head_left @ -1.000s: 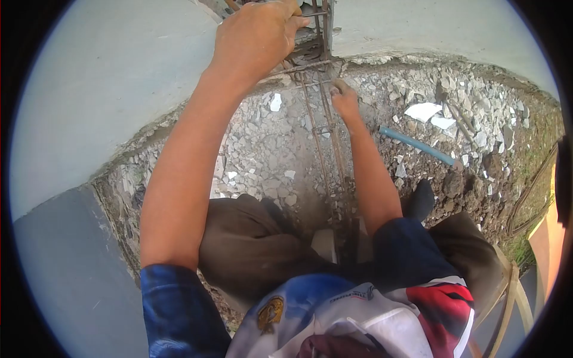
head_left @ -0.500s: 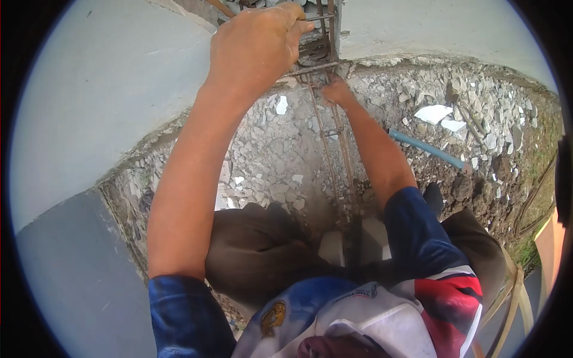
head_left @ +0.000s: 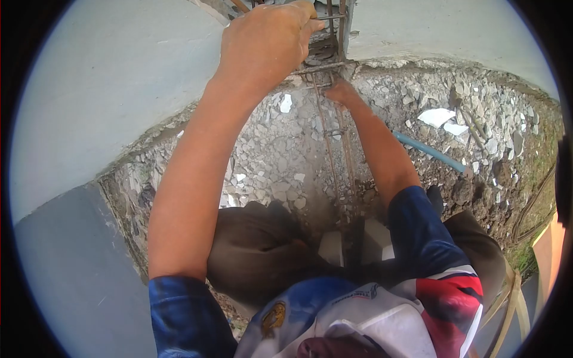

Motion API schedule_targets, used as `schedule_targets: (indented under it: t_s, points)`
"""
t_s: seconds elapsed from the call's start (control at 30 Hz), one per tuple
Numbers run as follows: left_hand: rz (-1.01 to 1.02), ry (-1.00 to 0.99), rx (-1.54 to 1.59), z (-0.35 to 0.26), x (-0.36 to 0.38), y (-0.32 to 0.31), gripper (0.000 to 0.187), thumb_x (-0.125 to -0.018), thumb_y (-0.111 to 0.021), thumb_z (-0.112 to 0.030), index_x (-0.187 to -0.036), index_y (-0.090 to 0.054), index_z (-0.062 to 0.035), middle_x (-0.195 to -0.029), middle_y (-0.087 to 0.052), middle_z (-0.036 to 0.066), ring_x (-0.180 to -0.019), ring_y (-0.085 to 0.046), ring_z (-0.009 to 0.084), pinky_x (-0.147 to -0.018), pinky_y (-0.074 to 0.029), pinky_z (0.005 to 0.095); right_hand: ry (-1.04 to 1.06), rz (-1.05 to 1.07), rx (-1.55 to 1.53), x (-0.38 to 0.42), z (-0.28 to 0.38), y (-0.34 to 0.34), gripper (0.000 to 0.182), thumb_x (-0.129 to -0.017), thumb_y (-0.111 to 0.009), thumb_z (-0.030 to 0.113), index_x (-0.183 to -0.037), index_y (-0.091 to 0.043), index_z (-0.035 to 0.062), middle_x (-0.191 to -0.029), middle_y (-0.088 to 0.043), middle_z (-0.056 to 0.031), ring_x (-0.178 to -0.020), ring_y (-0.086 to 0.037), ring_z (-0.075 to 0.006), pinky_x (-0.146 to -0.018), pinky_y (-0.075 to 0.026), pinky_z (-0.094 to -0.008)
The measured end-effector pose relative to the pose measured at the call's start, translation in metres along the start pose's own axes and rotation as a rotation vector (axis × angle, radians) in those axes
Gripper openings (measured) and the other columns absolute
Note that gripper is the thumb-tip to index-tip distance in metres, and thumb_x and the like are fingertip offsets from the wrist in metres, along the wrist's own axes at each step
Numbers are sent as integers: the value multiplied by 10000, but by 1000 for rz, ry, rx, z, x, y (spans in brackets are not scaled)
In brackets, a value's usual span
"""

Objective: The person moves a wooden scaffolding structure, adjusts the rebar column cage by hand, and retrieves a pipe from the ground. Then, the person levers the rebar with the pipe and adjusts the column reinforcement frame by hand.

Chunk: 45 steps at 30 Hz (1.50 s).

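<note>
My left hand (head_left: 268, 42) is closed at the top of the view, fingers curled at the end of a thin steel stirrup (head_left: 333, 17) on the upright rebar. Its fingertips are partly hidden behind the hand. Lower down, my right hand (head_left: 341, 93) is bent in close against the base of the rebar cage (head_left: 329, 122), beneath a cross bar (head_left: 319, 68). Those fingers are small and blurred, and whatever they hold is hidden. The long rusty bars run down toward my legs through a strip of broken rubble.
Grey-white walls stand at left (head_left: 107, 89) and right (head_left: 430, 30) of the rebar gap. Broken concrete (head_left: 268, 155) covers the ground. To the right lie white shards (head_left: 436, 116) and a blue-grey pipe (head_left: 433, 152). Wooden strips (head_left: 510, 310) are at lower right.
The view has shifted slightly, so walls and bars sit a little further right. My left hand stays at the stirrup; my right hand has turned slightly at the rebar base.
</note>
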State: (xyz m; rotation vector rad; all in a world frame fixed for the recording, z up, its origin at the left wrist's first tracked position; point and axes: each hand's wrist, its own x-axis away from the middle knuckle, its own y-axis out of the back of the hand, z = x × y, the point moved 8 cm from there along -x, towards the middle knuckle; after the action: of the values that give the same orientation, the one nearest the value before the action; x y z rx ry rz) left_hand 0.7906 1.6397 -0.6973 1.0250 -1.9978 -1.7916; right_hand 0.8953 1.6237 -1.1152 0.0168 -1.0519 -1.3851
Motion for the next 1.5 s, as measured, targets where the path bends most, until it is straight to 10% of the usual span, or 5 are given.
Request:
schedule_targets:
  t_s: [0.43,0.57,0.67,1.33,1.5]
  points:
    - [6,-11,-29,0,1,-3,221,-916,-594,-252,-861,-613,-39,-770,-658,188,-763,-660,384,-686,-510,478,-183,195,-405,0,-13,-19,585,-836,-658,281,-1291,-506,-55,-1022,-671,-244,-881,-685,-334,-763,-566,-434]
    - [-2,-8,-39,3,2,-3,209,-913,-608,-246,-862,-631,-44,-761,-663,159,-741,-662,356,-654,-517,446,672,-694,-34,-27,-10,-11,513,-859,-666,321,-1229,-557,-18,-803,-654,-151,-580,-647,-238,-433,-525,-369]
    - [-84,-61,-47,8,10,-8,198,-908,-638,-288,-866,-655,-95,-743,-683,112,-697,-665,331,-606,-514,440,-194,223,-371,11,-2,-11,626,-859,-681,420,-1312,-524,15,-915,-683,-211,-772,-694,-324,-643,-581,-446]
    - [75,9,184,0,11,28,438,-866,-668,-298,-1255,-609,-105,-1232,-595,240,-1171,-570,390,-909,-474,514,73,-171,676,259,-225,156,244,-761,-717,229,-956,-640,104,-963,-681,-153,-950,-649,-361,-836,-520,-457]
    - [-1200,-300,-49,-39,63,231,229,-905,-608,-184,-1078,-651,-40,-1104,-625,183,-1073,-591,342,-888,-468,398,168,-53,284,278,-101,167,503,-900,-640,303,-1351,-522,115,-1163,-639,-220,-1089,-602,-389,-953,-467,-435]
